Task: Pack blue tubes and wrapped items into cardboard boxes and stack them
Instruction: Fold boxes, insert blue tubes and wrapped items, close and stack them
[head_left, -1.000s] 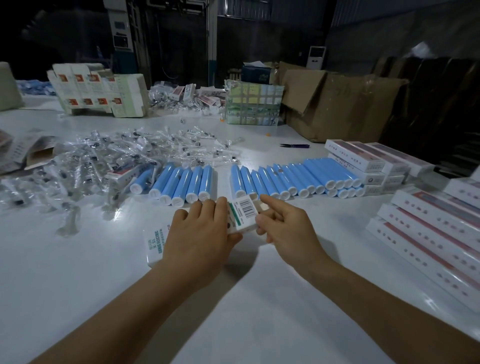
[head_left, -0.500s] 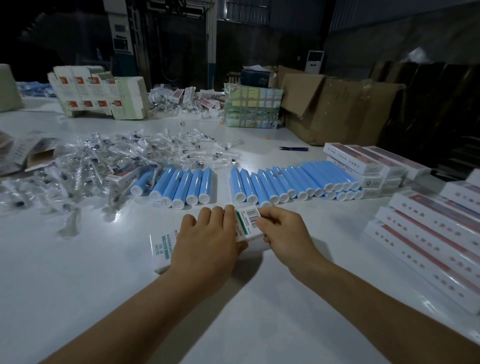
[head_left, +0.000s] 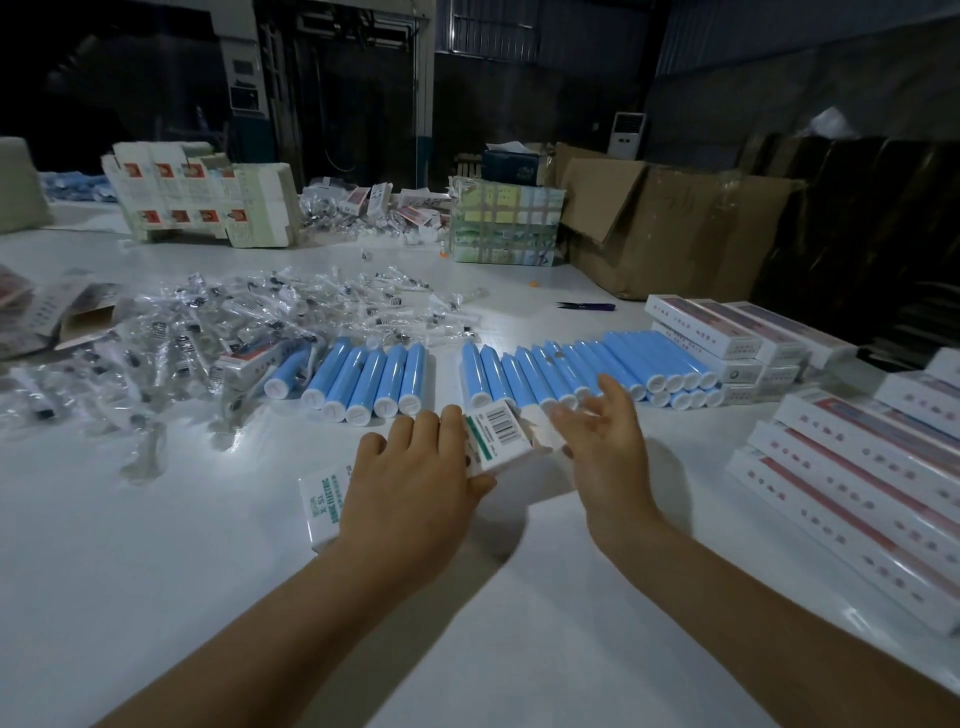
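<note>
My left hand (head_left: 415, 470) grips a long white carton (head_left: 496, 434) with green print and a barcode, lying on the white table (head_left: 156, 571). My right hand (head_left: 602, 436) hovers just right of the carton's end flap with fingers spread, holding nothing. Beyond the hands lie two rows of blue tubes with white caps, a short row (head_left: 371, 376) on the left and a long row (head_left: 587, 366) on the right. A heap of clear-wrapped items (head_left: 208, 332) spreads across the left of the table.
Packed white-and-red cartons are stacked at the right (head_left: 852, 467) and behind the tubes (head_left: 727, 332). A large brown cardboard box (head_left: 675, 228) stands at the back right. Flat unfolded cartons (head_left: 202, 202), a taped bundle (head_left: 506, 221) and small scissors (head_left: 587, 306) lie farther back.
My right hand has let go of the carton's end flap and drawn away to the right with fingers spread. My left hand still holds the carton.
</note>
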